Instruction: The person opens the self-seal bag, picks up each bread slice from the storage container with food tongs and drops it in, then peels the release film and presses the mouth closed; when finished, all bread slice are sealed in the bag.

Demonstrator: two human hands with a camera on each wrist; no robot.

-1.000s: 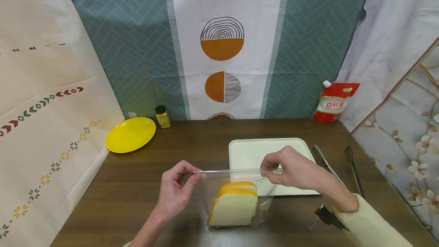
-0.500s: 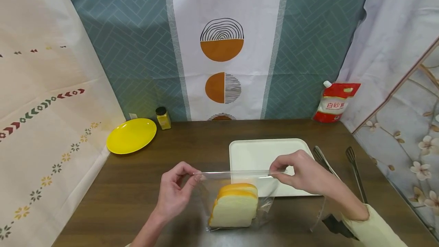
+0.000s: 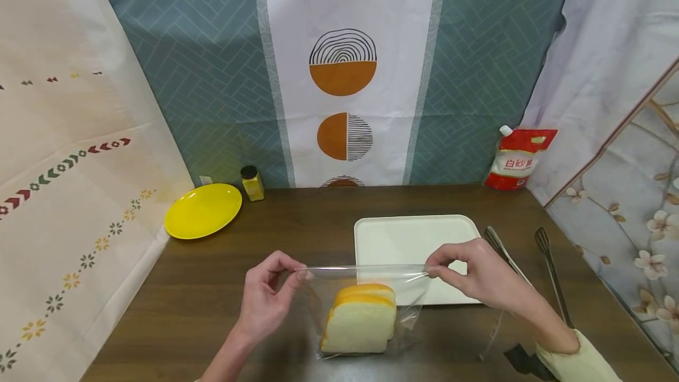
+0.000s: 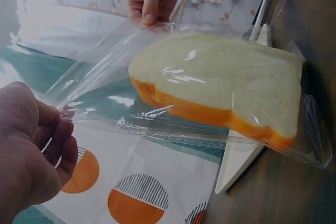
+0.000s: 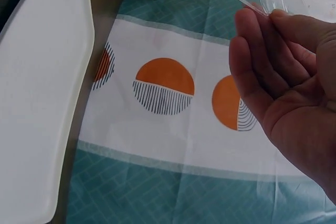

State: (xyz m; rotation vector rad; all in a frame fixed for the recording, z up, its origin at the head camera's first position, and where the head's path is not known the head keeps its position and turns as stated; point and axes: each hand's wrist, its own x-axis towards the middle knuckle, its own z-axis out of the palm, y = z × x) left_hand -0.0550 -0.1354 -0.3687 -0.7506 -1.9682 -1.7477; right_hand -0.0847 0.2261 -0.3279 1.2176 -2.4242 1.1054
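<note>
A clear plastic bag (image 3: 408, 317) holds slices of bread (image 3: 359, 326) standing upright, pale with a golden crust. Its top edge is stretched taut between my two hands. My left hand (image 3: 267, 296) pinches the left corner between thumb and forefinger; the left wrist view shows that pinch on the bag (image 4: 105, 85) close up, with the bread (image 4: 220, 77) inside. At the opposite corner, my right hand (image 3: 480, 270) pinches the film with thumb and fingertips. In the right wrist view the same hand (image 5: 286, 72) grips the edge, and the bread is out of sight there.
Just behind the bag lies a white tray (image 3: 411, 231). Tongs (image 3: 501, 249) and a dark slotted utensil (image 3: 551, 270) lie right of it. A yellow plate (image 3: 203, 211), a yellow jar (image 3: 252, 183) and a red-and-white pouch (image 3: 517, 158) stand along the back.
My right hand has shifted to the right and slightly down, drawing the bag's top edge wider and tighter. The left hand stays almost in place, and the bread has barely moved.
</note>
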